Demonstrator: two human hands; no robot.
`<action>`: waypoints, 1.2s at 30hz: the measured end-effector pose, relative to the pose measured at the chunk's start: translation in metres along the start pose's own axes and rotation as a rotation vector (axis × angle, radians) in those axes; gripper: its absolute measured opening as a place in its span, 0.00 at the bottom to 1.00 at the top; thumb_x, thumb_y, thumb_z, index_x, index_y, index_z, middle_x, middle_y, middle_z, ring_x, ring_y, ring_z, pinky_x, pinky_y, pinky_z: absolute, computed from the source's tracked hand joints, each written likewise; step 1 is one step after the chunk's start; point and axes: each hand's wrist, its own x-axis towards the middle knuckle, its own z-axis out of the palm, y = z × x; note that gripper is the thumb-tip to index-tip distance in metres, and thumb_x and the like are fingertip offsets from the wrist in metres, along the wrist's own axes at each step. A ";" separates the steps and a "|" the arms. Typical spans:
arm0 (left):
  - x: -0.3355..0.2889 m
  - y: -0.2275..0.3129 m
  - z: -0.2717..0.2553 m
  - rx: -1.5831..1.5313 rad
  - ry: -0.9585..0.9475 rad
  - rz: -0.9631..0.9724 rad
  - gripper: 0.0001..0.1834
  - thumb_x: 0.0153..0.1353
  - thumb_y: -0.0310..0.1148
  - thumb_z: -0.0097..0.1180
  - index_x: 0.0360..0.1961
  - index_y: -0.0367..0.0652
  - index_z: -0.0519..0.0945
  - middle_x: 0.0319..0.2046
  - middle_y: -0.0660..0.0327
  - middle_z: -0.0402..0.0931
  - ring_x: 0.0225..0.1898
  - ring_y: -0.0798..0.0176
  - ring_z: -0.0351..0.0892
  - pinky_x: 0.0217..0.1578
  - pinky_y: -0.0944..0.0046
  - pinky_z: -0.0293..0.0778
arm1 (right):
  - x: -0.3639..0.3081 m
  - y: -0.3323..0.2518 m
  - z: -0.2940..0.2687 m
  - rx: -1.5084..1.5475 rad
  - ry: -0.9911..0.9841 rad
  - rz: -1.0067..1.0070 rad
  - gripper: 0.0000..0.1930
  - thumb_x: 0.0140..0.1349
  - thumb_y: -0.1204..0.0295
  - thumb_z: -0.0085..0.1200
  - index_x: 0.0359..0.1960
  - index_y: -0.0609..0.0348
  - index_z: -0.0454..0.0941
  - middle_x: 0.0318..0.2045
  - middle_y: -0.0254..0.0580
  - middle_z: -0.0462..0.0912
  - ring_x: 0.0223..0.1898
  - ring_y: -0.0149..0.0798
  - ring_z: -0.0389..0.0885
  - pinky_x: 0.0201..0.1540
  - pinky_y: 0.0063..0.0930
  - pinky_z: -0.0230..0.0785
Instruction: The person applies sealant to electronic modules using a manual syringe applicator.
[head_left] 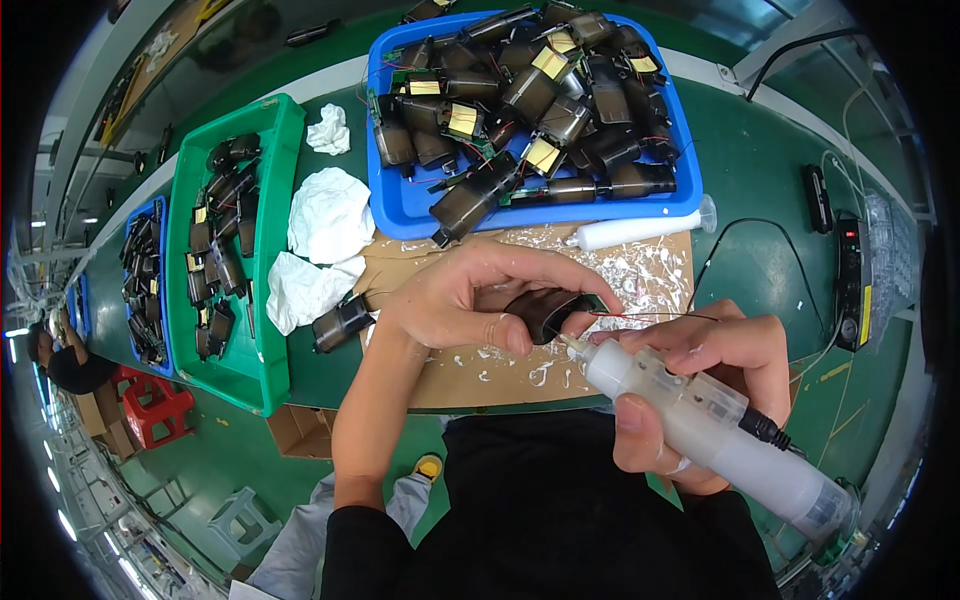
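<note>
Left hand [450,300]: grip curled round dark translucent casing [545,312], mid-view above cardboard [480,387]; thin red wire [650,316] running toward 3 o'clock. Right hand [757,360]: grip wrapped round white dispensing syringe [745,460], nozzle [573,344] pointing 10 o'clock, at casing; contact unclear. Loaded blue tray [400,208] 12 o'clock on desk [770,180], green tray [278,180] 9 o'clock.

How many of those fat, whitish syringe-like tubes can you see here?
2. One tube is in the right hand, its tip close to the dark part in the left hand; the other tube lies along the blue tray's near edge. Others may be hidden.
</note>
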 end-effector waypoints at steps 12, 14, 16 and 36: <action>-0.002 0.000 -0.002 0.037 -0.040 0.032 0.37 0.48 0.47 0.71 0.52 0.28 0.76 0.42 0.57 0.79 0.39 0.67 0.75 0.42 0.68 0.70 | 0.002 -0.010 0.001 -0.138 -0.140 0.028 0.21 0.47 0.76 0.65 0.37 0.62 0.64 0.30 0.45 0.78 0.35 0.35 0.82 0.37 0.21 0.73; -0.001 -0.001 -0.002 0.029 -0.047 0.040 0.37 0.48 0.46 0.71 0.51 0.28 0.77 0.43 0.56 0.79 0.39 0.67 0.75 0.41 0.68 0.71 | 0.001 -0.011 0.001 -0.138 -0.137 0.041 0.21 0.47 0.77 0.65 0.38 0.62 0.64 0.30 0.45 0.78 0.35 0.35 0.82 0.39 0.22 0.74; -0.001 -0.001 -0.002 0.021 -0.050 0.040 0.36 0.48 0.46 0.71 0.51 0.28 0.77 0.43 0.56 0.79 0.39 0.67 0.75 0.41 0.68 0.71 | 0.000 -0.011 0.000 -0.134 -0.136 0.053 0.21 0.47 0.77 0.65 0.38 0.62 0.64 0.30 0.46 0.78 0.35 0.35 0.82 0.41 0.22 0.75; -0.001 0.000 0.004 -0.021 -0.025 0.050 0.36 0.48 0.47 0.71 0.46 0.23 0.77 0.34 0.51 0.75 0.35 0.61 0.73 0.35 0.64 0.68 | 0.000 -0.015 -0.003 -0.169 -0.205 0.070 0.22 0.48 0.76 0.64 0.40 0.61 0.62 0.32 0.47 0.80 0.33 0.34 0.82 0.39 0.20 0.72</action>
